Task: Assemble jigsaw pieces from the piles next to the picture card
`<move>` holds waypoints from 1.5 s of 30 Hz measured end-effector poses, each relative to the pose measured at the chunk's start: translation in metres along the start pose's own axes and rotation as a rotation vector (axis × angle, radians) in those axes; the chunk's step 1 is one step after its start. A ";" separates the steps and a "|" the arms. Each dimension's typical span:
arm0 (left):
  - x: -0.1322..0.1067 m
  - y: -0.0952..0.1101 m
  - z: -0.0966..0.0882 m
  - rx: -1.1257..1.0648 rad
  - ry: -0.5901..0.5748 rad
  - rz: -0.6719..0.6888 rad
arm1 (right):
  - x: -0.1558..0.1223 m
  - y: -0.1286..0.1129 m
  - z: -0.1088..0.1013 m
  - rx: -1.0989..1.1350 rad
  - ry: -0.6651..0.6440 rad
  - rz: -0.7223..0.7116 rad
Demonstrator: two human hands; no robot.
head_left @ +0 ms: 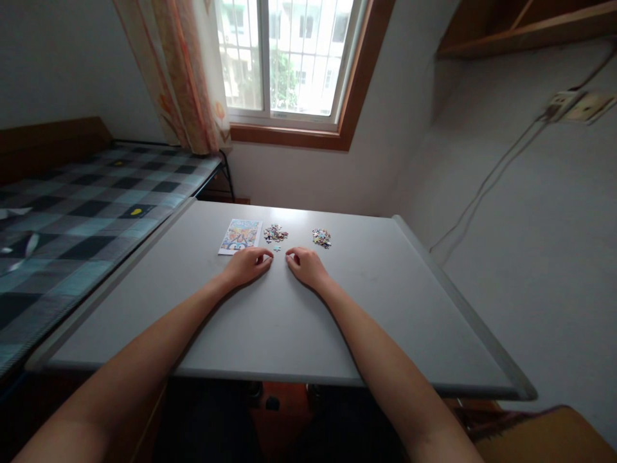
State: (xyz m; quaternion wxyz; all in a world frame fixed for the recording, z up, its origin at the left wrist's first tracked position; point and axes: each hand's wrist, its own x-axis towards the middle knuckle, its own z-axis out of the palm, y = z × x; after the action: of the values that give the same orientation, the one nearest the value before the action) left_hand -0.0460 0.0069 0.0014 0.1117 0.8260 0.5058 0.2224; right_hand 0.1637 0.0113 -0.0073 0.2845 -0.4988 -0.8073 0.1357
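My left hand (248, 265) rests on the table, loosely curled, with a gap between thumb and fingers and no object visible in it. It lies at the lower edge of a printed picture sheet (241, 235) in bright colours. Opposite it, my right hand (306, 266) is also loosely curled and holds nothing I can see. Just beyond the space between my hands lies a single light-blue jigsaw piece (277, 248). Behind that is a pile of jigsaw pieces (275, 233). A second pile of jigsaw pieces (321, 238) sits beyond my right hand.
The white table (395, 308) has raised grey edging at its sides. A bed (96, 206) with a checked cover stands along the left. A curtained window (284, 58) is ahead, and a cable (482, 183) hangs from a wall socket (562, 105) at right.
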 end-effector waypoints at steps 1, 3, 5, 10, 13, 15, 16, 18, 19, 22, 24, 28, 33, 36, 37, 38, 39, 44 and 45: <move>0.000 0.000 0.000 -0.001 -0.002 0.002 | 0.000 0.001 0.000 0.004 -0.011 -0.015; 0.000 0.000 0.000 -0.003 0.000 0.007 | -0.001 0.003 -0.002 0.015 -0.026 -0.039; 0.000 0.000 0.000 -0.005 0.001 0.012 | -0.002 0.005 -0.003 0.041 -0.038 -0.050; 0.001 0.002 0.000 -0.006 0.001 0.014 | -0.004 0.008 -0.007 0.094 -0.056 -0.057; 0.001 0.003 -0.001 -0.008 -0.004 0.012 | -0.005 0.009 -0.007 0.097 -0.059 -0.060; 0.001 0.003 -0.001 -0.006 0.000 0.017 | -0.005 0.008 -0.007 0.098 -0.065 -0.058; 0.000 0.002 0.000 -0.005 0.003 0.021 | -0.005 0.008 -0.008 0.099 -0.069 -0.055; 0.000 0.001 0.000 -0.004 0.007 0.027 | -0.005 0.007 -0.008 0.101 -0.074 -0.050; 0.000 0.000 0.000 -0.004 0.006 0.026 | -0.005 0.007 -0.008 0.103 -0.076 -0.049; 0.000 0.000 0.000 0.000 -0.003 0.018 | -0.005 0.007 -0.008 0.103 -0.078 -0.054; 0.000 0.000 0.000 0.000 -0.008 0.017 | -0.004 0.007 -0.008 0.099 -0.079 -0.055; 0.000 0.000 -0.001 -0.006 -0.011 0.016 | -0.004 0.008 -0.008 0.102 -0.082 -0.047; 0.000 0.001 -0.002 -0.009 -0.011 0.015 | -0.005 0.008 -0.008 0.098 -0.084 -0.050; 0.000 0.001 -0.002 -0.012 -0.009 0.018 | -0.005 0.007 -0.008 0.101 -0.082 -0.054; 0.000 0.001 -0.002 -0.013 -0.010 0.020 | -0.005 0.007 -0.008 0.101 -0.081 -0.056; 0.000 0.001 -0.002 -0.015 -0.009 0.021 | -0.005 0.007 -0.009 0.100 -0.080 -0.055; 0.000 0.000 -0.001 -0.017 -0.010 0.022 | -0.005 0.007 -0.009 0.099 -0.080 -0.054; 0.000 -0.003 0.000 -0.020 -0.003 0.027 | -0.005 0.005 -0.010 0.094 -0.087 -0.047; 0.000 -0.003 0.001 -0.017 -0.005 0.027 | -0.005 0.005 -0.011 0.093 -0.088 -0.045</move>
State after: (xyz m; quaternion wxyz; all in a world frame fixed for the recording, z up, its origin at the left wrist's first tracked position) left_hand -0.0479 0.0082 -0.0003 0.1170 0.8322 0.4926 0.2260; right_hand 0.1756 0.0089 -0.0031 0.2747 -0.4603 -0.8229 0.1885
